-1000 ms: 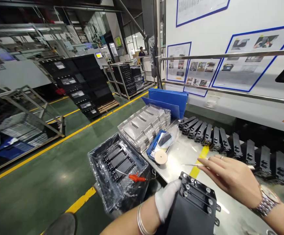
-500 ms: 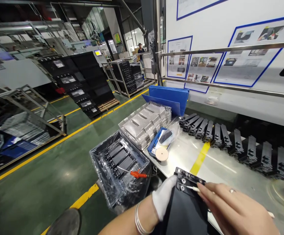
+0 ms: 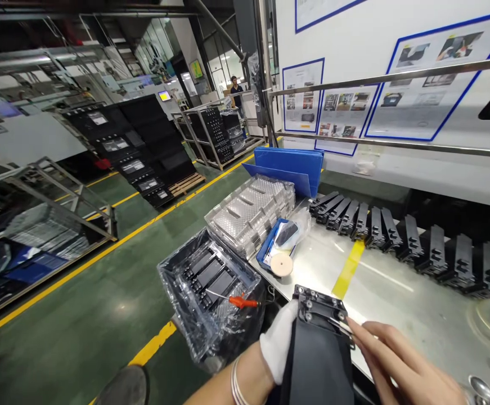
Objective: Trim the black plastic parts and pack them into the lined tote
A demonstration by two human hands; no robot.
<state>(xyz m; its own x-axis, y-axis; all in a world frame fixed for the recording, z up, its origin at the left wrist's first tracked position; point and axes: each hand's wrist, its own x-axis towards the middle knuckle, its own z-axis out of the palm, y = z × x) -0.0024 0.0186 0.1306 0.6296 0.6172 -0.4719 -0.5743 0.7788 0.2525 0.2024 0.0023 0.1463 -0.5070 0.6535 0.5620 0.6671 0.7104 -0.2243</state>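
Observation:
My left hand [image 3: 279, 340], in a white glove, grips the left edge of a long black plastic part [image 3: 323, 360]. The part is tilted up towards me, and its upper end shows several small round metal inserts. My bare right hand [image 3: 400, 360] pinches a thin white stick [image 3: 344, 325] between thumb and fingers. Its narrow tip is at the part's upper end, close to the inserts on the right; whether it touches cannot be made out. My left fingertips are hidden behind the part.
Similar black parts [image 3: 413, 236] stand in a row along the metal table [image 3: 380, 292]. Left of it are a plastic-lined bin [image 3: 172, 292], an orange-handled air gun [image 3: 242, 302], clear trays [image 3: 248, 208] and a blue box [image 3: 265, 256]. A person [image 3: 236, 93] stands far back.
The stick's tip has moved from the left insert towards the right side of the part's upper end. The part and both hands have shifted slightly left in view.

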